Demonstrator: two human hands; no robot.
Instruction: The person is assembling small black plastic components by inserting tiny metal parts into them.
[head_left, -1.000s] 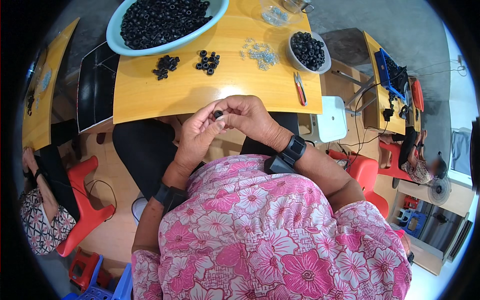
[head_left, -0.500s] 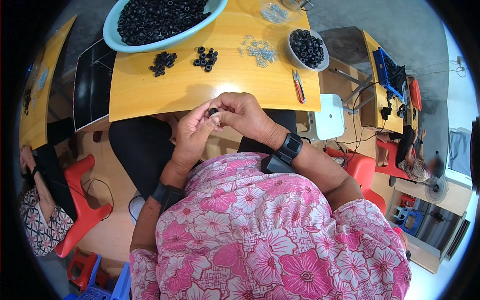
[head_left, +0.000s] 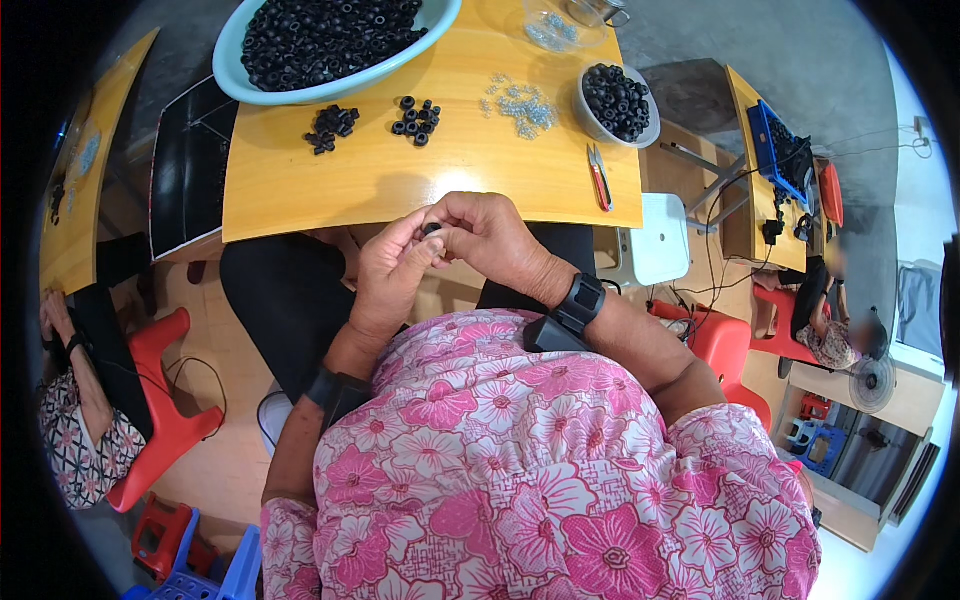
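Note:
Just beyond the near edge of the table, over my lap, my left hand (head_left: 393, 268) and my right hand (head_left: 490, 238) meet with their fingers pinched together. Between the fingertips shows a small black ring-shaped part (head_left: 432, 228), partly covered by the thumbs. Both hands grip it; anything else in the fingers is hidden. Ahead on the wooden table (head_left: 300, 190) lie a pile of small black pieces (head_left: 331, 128), a pile of black rings (head_left: 416, 122) and a scatter of small clear bluish pieces (head_left: 525, 108). Thread snips with red handles (head_left: 600, 180) rest near the right edge.
A light blue basin (head_left: 330, 95) full of black rings stands at the far left of the table. To the right is a white bowl (head_left: 652, 132) of black rings; behind it sits a clear container (head_left: 585, 38). Red chairs (head_left: 160, 410) and other people (head_left: 85, 430) flank me.
The whole view has shifted slightly. My hands keep the same pinch, and the black ring shows a little less between the fingertips.

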